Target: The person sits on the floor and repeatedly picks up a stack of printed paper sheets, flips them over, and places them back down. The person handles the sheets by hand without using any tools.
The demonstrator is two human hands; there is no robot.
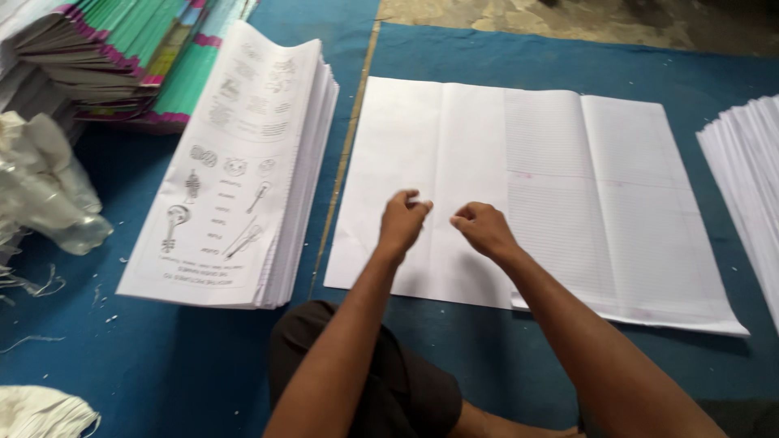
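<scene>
A large white ruled paper sheet point(568, 186) lies spread flat on the blue floor mat point(503, 57) in front of me. My left hand point(403, 220) hovers over its near left part with fingers curled and pinched together. My right hand point(483, 227) is close beside it, fingers also curled, over the same sheet. Whether either hand pinches the paper or something small I cannot tell.
A thick stack of folded printed sheets point(243, 170) with drawings lies to the left. Green and pink bound books point(122, 49) are piled at the far left, beside crumpled clear plastic point(40, 195). Another white paper stack point(751, 186) sits at the right edge. My knee point(349, 373) is below.
</scene>
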